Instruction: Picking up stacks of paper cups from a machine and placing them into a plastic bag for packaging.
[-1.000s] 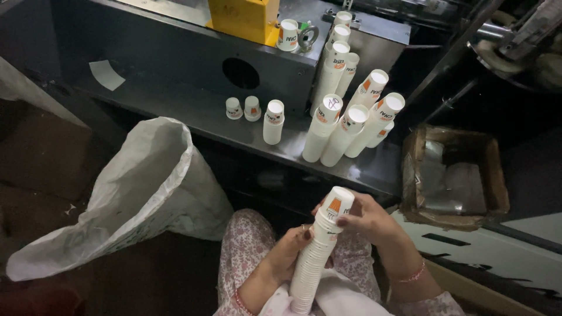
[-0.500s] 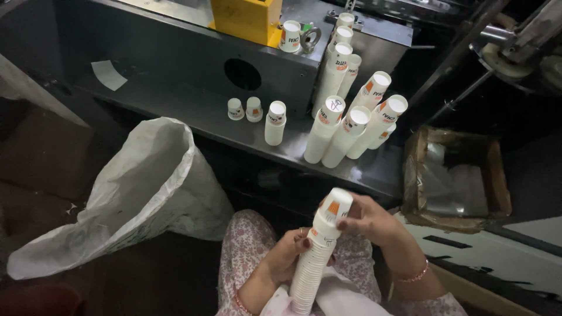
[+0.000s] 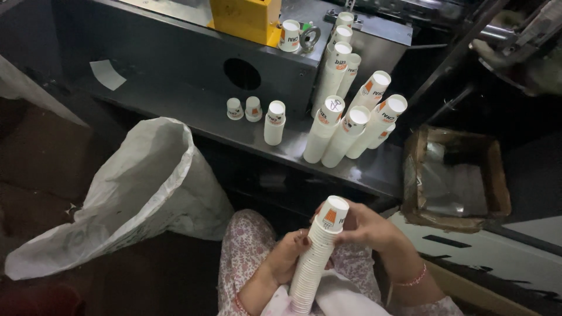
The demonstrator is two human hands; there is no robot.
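Observation:
I hold a tall stack of white paper cups (image 3: 316,257) upright over my lap. My left hand (image 3: 287,257) wraps around the lower middle of the stack. My right hand (image 3: 366,225) grips it near the top, fingers curled by the uppermost cup with its orange mark. On the dark metal shelf (image 3: 193,114) ahead stand several more tall cup stacks (image 3: 345,131), leaning against one another, plus a short stack (image 3: 274,123) and two small single cups (image 3: 244,109).
A large white woven sack (image 3: 146,187) lies open at my left. A cardboard box lined with clear plastic (image 3: 453,175) sits at the right. A yellow machine part (image 3: 246,17) and a grey machine body with a round hole (image 3: 242,74) rise behind the shelf.
The cup stack and both hands have shifted slightly lower in view. My grip on the stack stays the same.

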